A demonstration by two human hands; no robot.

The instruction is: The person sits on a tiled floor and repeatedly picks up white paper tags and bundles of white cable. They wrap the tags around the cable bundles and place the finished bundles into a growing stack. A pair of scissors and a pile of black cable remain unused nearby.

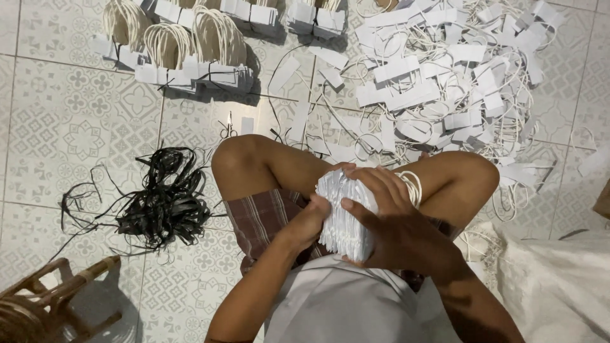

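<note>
A thick stack of white paper tags (342, 213) with white cord loops (413, 186) sits between both hands above my lap. My right hand (395, 222) wraps over the top and right side of the stack, thumb across its face. My left hand (309, 220) presses against the stack's left edge. I sit cross-legged on a patterned tile floor, knees at either side.
A loose heap of white tags and cords (445, 82) spreads over the floor ahead. Tied bundles of tags (190, 57) stand at the upper left. A tangle of black strips (162, 203) lies left of my knee. A wooden stool (51, 298) is at bottom left, white cloth (559, 279) at right.
</note>
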